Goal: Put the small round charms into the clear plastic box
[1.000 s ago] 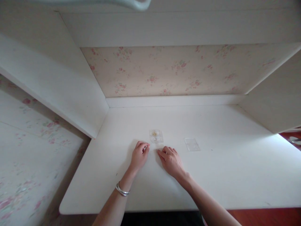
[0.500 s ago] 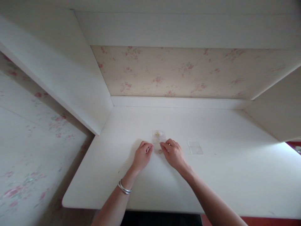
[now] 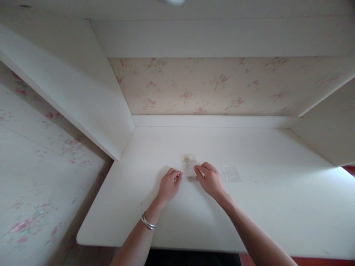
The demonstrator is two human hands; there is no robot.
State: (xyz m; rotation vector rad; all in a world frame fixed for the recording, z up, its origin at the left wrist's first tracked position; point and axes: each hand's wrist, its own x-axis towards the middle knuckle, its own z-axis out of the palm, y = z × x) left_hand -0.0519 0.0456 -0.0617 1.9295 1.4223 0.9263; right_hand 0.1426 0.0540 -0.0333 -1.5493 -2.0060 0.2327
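Well, from my seat I judge the clear, square, compartmented plastic box (image 3: 188, 161) on the white table (image 3: 266, 210) to be light and stiff, probably slick and brittle at its edges, so I would take it by two opposite outer walls, level, because the small gold-coloured pieces inside could slide about. It sits just beyond my two hands. The thin, brownish-gold ring (image 3: 190, 179) lies nearer me on the table, between them; it looks almost weightless and awkward to lift off a flat surface, so I would pinch its rim with fingertips. The clear, flat, square plastic plate (image 3: 231, 173), just beside the right hand, should be best lifted by its edges. My left hand (image 3: 169, 185) rests low with a silver metal bracelet (image 3: 149, 222) at its wrist, fingers curled and the tips drawn in near the thumb; whether they meet or grip something I cannot tell. My right hand (image 3: 211, 181) reaches in at a slant, back upward, its fingertips by the box's near right corner, and what those fingers hold, if anything, I cannot make out
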